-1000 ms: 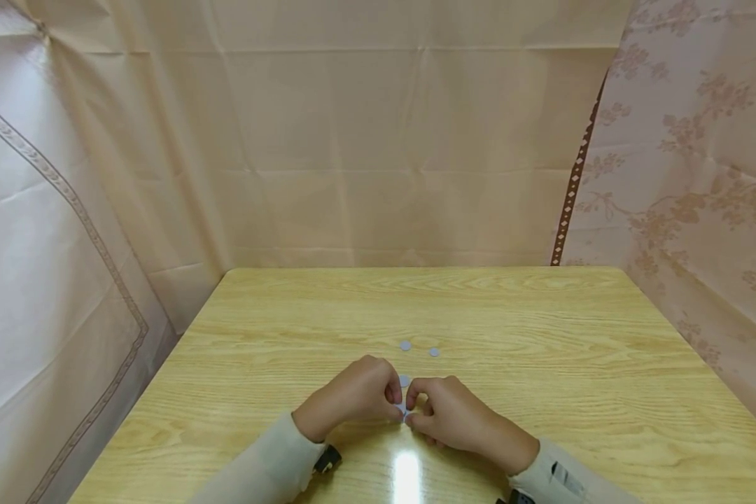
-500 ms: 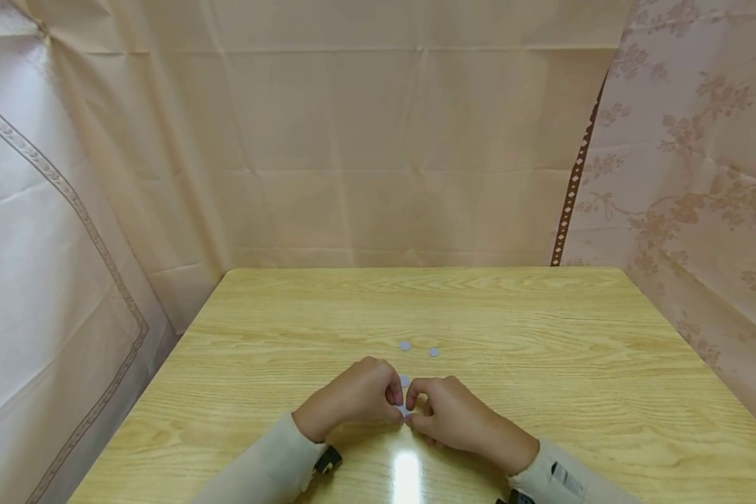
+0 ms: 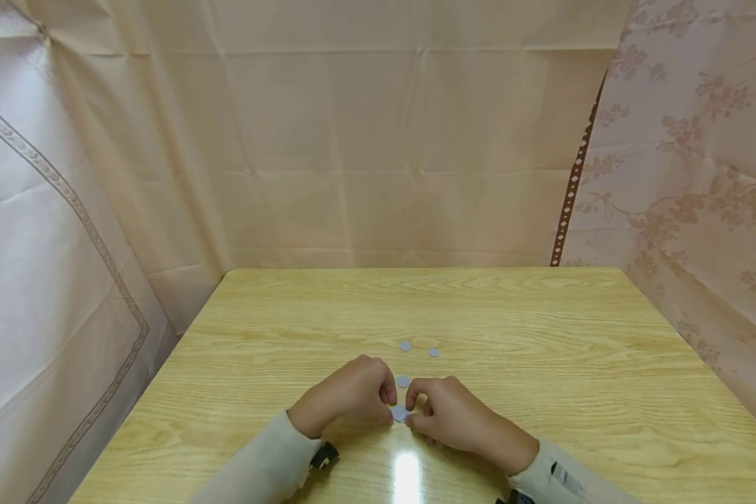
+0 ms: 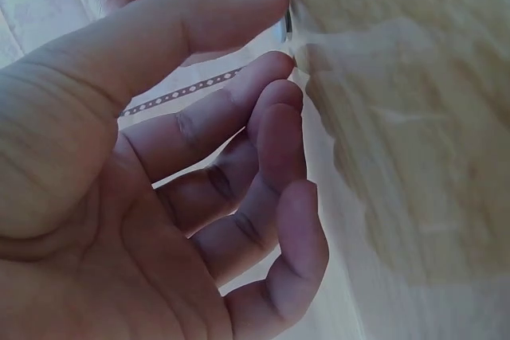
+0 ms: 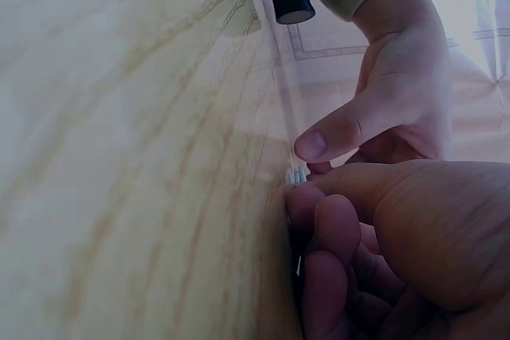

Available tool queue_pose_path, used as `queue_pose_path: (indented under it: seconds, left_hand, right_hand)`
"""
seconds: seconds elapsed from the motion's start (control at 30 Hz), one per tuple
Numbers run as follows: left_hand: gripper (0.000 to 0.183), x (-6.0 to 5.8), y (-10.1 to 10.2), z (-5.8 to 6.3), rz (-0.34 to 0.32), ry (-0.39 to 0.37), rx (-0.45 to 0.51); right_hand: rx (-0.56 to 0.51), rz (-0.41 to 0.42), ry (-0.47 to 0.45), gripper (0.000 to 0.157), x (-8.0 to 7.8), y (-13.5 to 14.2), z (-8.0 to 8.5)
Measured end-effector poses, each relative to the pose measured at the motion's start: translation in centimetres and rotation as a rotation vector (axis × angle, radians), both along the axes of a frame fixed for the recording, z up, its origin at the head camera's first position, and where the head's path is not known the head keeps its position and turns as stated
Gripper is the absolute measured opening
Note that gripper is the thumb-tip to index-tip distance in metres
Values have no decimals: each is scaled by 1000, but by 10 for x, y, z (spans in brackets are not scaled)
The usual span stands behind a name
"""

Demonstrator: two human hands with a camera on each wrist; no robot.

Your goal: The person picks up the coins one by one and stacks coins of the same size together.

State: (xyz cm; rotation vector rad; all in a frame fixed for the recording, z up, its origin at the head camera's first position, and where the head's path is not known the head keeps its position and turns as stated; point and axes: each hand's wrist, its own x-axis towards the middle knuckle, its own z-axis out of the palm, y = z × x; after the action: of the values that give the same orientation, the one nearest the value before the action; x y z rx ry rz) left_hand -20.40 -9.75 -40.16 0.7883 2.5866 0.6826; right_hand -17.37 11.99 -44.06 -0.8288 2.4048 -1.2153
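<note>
A small stack of silver-grey coins (image 3: 400, 413) lies on the wooden table between the two hands. My right hand (image 3: 456, 416) holds its right edge, index fingertip on the far side and thumb on the near side. My left hand (image 3: 355, 392) stands just left of it, with thumb and index finger apart. In the right wrist view the coin stack (image 5: 295, 176) shows edge-on by the right thumb, and the left thumb sits a little above it. The left wrist view shows the left fingers loosely bent, with a coin edge (image 4: 280, 28) beyond the thumb tip.
One coin (image 3: 403, 381) lies just beyond the hands. Farther back are two more, a left coin (image 3: 405, 346) and a right coin (image 3: 434, 353). The wooden table (image 3: 290, 301) ends at a beige cloth (image 3: 384, 140). Patterned cloth (image 3: 699, 175) hangs at the right.
The left hand has drawn slightly left, its fingertips coming off the stack, so more of the stack and the coin beyond it show. The right hand has stayed in place.
</note>
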Motion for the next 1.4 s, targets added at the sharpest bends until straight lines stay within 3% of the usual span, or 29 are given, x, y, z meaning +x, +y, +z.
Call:
queue_pose_path:
  seconds: [1.4]
  left_hand:
    - [21, 1, 7, -4, -5, 22, -13]
  right_hand:
    - [-1, -8, -9, 8, 0, 0, 1]
